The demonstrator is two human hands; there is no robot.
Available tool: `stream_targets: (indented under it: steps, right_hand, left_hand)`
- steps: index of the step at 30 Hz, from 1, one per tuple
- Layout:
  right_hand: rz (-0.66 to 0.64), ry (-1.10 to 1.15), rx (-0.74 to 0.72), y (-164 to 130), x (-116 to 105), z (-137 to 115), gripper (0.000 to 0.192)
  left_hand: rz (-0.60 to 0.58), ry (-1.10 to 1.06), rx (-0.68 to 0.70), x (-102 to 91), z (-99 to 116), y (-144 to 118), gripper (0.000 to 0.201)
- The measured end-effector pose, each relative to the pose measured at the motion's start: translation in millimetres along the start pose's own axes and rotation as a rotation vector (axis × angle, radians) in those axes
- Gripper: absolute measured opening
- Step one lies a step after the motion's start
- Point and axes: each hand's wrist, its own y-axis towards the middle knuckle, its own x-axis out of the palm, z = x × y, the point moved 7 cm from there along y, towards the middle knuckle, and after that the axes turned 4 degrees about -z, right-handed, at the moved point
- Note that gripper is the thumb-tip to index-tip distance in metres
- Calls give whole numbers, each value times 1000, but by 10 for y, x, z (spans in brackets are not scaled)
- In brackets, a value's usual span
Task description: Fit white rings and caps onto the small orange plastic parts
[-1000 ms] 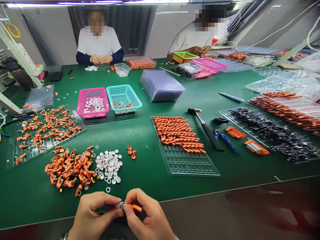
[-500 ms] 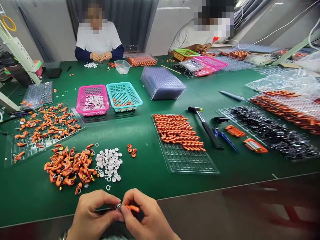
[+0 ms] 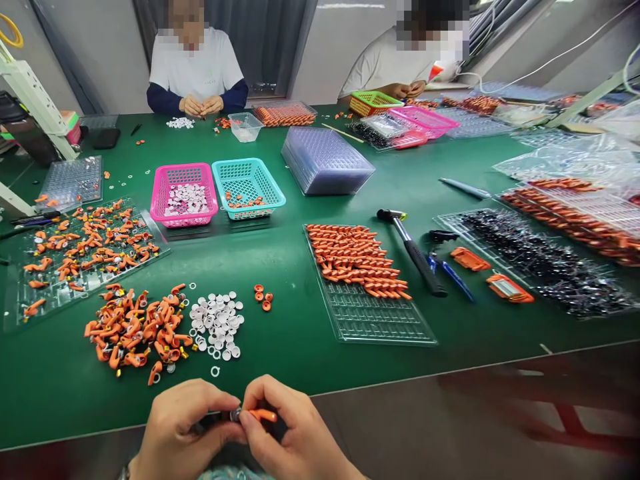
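At the near edge of the green table (image 3: 300,347), both hands meet just over the table's lip. The left hand (image 3: 183,433) curls in from the left, knuckles up, thumb and forefinger pinched together on a small silvery ring-like piece (image 3: 234,415). The right hand (image 3: 290,437) comes in from the right, fingers bent over, thumb and forefinger clamped on a small orange plastic part (image 3: 263,416) whose tip pokes out toward the right. Ring and orange part touch between the two sets of fingertips, right at the table edge.

Just beyond the hands lies a loose heap of orange plastic parts with metal rings (image 3: 135,330), and beside it on the right a cluster of small white round caps (image 3: 217,323). A few orange washers (image 3: 263,297) sit a little farther right. To the right of those, a clear plastic grid tray (image 3: 385,320) holds neat rows of orange parts in its far half. Near it lies a black-handled hammer (image 3: 413,250). Farther back stand a pink plastic basket (image 3: 184,195) and a turquoise plastic basket (image 3: 249,187), side by side. On the far side, two other people sit, each with their hands together over small parts.
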Motion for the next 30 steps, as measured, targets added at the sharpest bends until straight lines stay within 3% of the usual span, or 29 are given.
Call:
stream_targets:
  steps: [5,11,15,20,25,30]
  right_hand:
    - [-4,-6,0,-9,8,9,10]
    - [5,42,-3,-28,12,17,9]
    - [-21,136,16,-19,26,21,5]
    - [-74,270,34,-17,98,63,5]
    - [-17,295,19,-38,155,110,7]
    - [35,204,-40,-19,68,67,6]
  left_hand:
    - [1,3,31,-11,67,22,11]
    - [51,-110,-75,-58,10,-15,18]
    - [23,-230,-139,-28,-48,-80,17]
    - [72,-292,-109,-37,-38,-142,23]
    - [95,-400,-141,5,-87,-237,36]
    - [157,-441,-225,37,-82,-218,27]
